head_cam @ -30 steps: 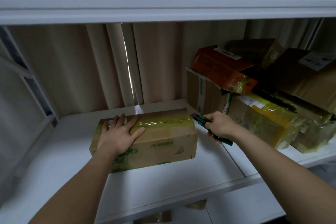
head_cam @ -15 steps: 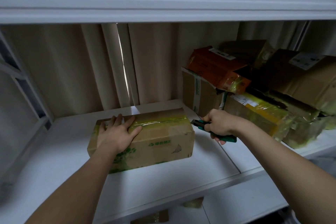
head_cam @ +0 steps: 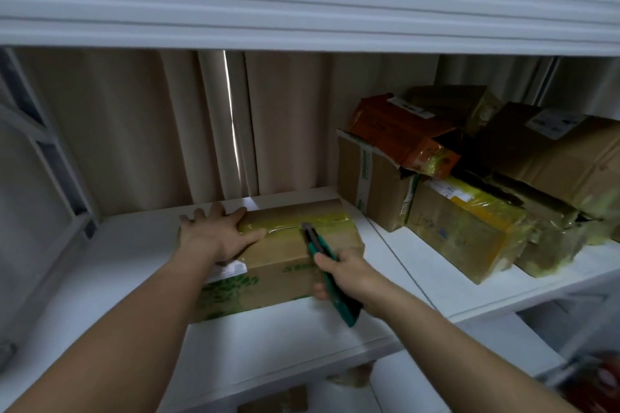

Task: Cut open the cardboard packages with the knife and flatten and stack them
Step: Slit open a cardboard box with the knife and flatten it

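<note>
I am pressing my left hand (head_cam: pixel 219 238) flat, fingers spread, on the left end of the taped cardboard box (head_cam: pixel 288 255) lying on the white shelf (head_cam: pixel 110 282). My right hand (head_cam: pixel 349 275) is clenching a green utility knife (head_cam: pixel 327 270), its tip pointing toward 11 o'clock onto the yellow tape seam, just right of my left fingers. More packages (head_cam: pixel 469 198) are sitting piled at 2 o'clock.

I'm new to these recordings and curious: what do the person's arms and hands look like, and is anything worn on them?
Both arms are bare as far as the view reaches: no sleeves show. The left hand and right hand wear no gloves, and no watch, ring or bracelet is visible on the wrists or fingers.
</note>
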